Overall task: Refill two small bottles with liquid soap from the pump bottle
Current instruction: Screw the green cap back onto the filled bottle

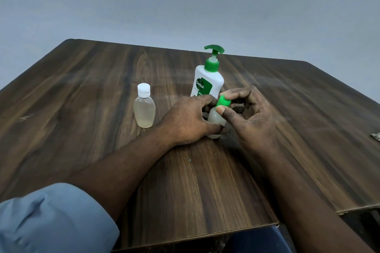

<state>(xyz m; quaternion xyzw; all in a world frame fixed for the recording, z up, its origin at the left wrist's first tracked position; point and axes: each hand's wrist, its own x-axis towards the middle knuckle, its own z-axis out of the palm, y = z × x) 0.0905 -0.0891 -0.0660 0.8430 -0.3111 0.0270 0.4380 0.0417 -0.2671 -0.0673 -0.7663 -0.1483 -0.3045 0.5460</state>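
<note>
A white pump bottle [207, 80] with a green pump head stands upright at the middle of the wooden table [102, 88]. In front of it stands a small translucent bottle with a green cap [216, 119]. My left hand [187, 121] grips this bottle's body from the left. My right hand [253, 113] pinches its green cap [223, 102] between thumb and curled fingers. A second small clear bottle with a white flip cap [144, 109] stands upright to the left, apart from both hands, with a little pale liquid at its bottom.
The table's near edge runs under my forearms and its right edge falls away at the right. A small pale object [375, 136] lies at the far right edge of the table. A grey wall rises behind the table.
</note>
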